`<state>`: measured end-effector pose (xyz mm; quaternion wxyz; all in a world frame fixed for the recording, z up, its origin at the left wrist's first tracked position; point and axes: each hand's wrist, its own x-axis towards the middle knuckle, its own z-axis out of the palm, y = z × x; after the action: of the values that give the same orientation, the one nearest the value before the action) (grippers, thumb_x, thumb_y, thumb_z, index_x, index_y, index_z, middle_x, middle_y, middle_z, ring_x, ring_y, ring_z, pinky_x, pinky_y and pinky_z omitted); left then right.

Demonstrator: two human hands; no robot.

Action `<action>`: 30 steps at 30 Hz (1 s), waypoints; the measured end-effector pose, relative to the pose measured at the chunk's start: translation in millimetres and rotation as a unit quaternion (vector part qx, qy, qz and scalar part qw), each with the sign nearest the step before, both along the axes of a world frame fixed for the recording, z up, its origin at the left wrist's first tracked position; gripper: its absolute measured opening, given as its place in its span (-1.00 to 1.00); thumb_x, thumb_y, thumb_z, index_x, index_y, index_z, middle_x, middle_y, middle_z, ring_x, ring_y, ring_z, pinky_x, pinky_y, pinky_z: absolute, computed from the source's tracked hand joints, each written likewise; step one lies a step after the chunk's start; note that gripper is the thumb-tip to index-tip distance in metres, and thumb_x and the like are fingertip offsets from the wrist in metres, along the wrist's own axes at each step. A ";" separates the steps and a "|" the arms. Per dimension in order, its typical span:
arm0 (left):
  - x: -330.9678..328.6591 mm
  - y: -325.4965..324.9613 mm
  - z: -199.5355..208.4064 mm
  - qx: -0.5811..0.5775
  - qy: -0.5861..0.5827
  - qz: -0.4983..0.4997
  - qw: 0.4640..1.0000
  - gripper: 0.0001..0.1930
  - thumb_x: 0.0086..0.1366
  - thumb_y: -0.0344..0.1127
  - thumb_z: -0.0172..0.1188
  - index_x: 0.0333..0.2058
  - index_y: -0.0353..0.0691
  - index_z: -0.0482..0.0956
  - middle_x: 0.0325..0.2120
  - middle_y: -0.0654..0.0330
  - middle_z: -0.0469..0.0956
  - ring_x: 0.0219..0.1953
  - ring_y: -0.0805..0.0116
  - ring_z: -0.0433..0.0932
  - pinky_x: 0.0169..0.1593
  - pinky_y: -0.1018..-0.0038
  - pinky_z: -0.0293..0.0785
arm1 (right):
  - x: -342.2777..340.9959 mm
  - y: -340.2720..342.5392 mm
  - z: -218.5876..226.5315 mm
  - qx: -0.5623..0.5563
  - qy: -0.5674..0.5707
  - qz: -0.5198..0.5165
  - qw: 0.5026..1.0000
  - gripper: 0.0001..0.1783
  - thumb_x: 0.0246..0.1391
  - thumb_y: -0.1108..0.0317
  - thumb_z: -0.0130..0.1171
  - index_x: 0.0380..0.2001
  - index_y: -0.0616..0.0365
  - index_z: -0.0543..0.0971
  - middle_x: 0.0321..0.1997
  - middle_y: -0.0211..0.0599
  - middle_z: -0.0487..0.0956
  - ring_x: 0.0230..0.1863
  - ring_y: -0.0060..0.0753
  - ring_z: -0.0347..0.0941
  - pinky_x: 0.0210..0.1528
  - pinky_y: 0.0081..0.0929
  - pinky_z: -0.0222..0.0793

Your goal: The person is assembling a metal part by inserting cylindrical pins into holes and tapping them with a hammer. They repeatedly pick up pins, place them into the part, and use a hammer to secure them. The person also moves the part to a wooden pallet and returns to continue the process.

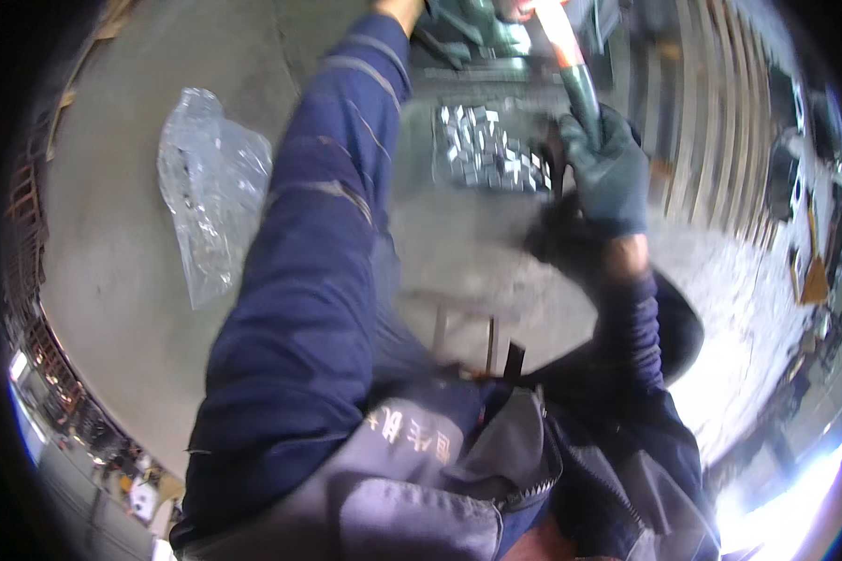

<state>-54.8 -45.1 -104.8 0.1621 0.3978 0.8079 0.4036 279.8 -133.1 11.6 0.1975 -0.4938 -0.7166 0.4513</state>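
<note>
Cylindrical tool (581, 96) slants up from the gloved right hand (612, 176), which is closed around its dark end, beside small shiny pieces (491, 150). The left hand is out of view, its grip untold.

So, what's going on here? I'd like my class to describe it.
A person's gloved right hand grips a rod-shaped tool, dark at the grip and orange and white above. The left arm reaches up to the top edge; what its hand is doing can't be seen. Small pale pieces lie clustered in front, and a clear plastic bag lies to their left.
</note>
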 end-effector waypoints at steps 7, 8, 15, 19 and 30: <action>-14.9 14.8 -12.3 0.030 -0.021 0.001 0.999 -0.35 0.43 0.24 -0.02 -0.04 -0.31 0.66 -0.06 -0.18 0.63 0.02 -0.09 0.58 0.08 0.09 0.49 | 40.7 -115.7 -129.2 -0.432 0.084 -0.184 0.879 -0.77 0.27 0.23 0.27 -0.23 0.17 0.53 -0.59 -0.55 0.41 -0.69 -0.67 0.29 -0.70 -0.56 0.19; -18.4 17.5 -15.1 0.037 -0.026 -0.001 0.999 -0.35 0.43 0.25 -0.01 -0.02 -0.31 0.65 -0.05 -0.17 0.63 0.03 -0.07 0.58 0.09 0.10 0.49 | 40.0 -121.8 -145.9 -0.454 0.084 -0.193 0.866 -0.75 0.27 0.20 0.27 -0.22 0.16 0.54 -0.59 -0.55 0.40 -0.70 -0.66 0.27 -0.70 -0.56 0.18; -40.2 32.4 -26.7 0.070 -0.059 -0.006 0.996 -0.31 0.43 0.27 0.01 0.07 -0.34 0.60 0.02 -0.10 0.62 0.08 0.07 0.56 0.14 0.16 0.47 | 29.5 -111.6 -205.6 -0.402 -0.024 -0.183 0.897 -0.66 0.28 0.09 0.23 -0.12 0.14 0.60 -0.44 -0.29 0.60 -0.47 -0.35 0.53 -0.42 -0.31 0.46; -39.6 28.1 -20.5 0.108 -0.085 -0.026 0.990 -0.29 0.44 0.28 0.02 0.13 -0.35 0.58 0.06 -0.06 0.62 0.10 0.16 0.55 0.16 0.20 0.46 | 46.2 -65.5 -250.4 0.092 -0.242 -0.071 0.963 -0.72 0.18 0.19 0.23 -0.09 0.03 0.66 -0.20 -0.01 0.68 -0.15 0.05 0.64 -0.09 -0.02 0.51; -3.2 1.5 14.1 -0.049 0.026 0.068 0.996 -0.34 0.40 0.24 0.04 -0.22 -0.40 0.71 -0.21 -0.35 0.63 -0.06 -0.38 0.60 0.00 -0.03 0.52 | 33.2 -21.4 -291.2 0.014 -0.231 0.117 0.966 -0.69 0.08 0.16 0.35 -0.11 -0.04 0.68 -0.15 -0.06 0.72 -0.13 0.05 0.67 -0.04 -0.05 0.53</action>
<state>-58.0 -43.7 -90.7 0.1325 0.3441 0.8556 0.3632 313.0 -154.5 -279.6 -0.0204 -0.4948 -0.8016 0.3349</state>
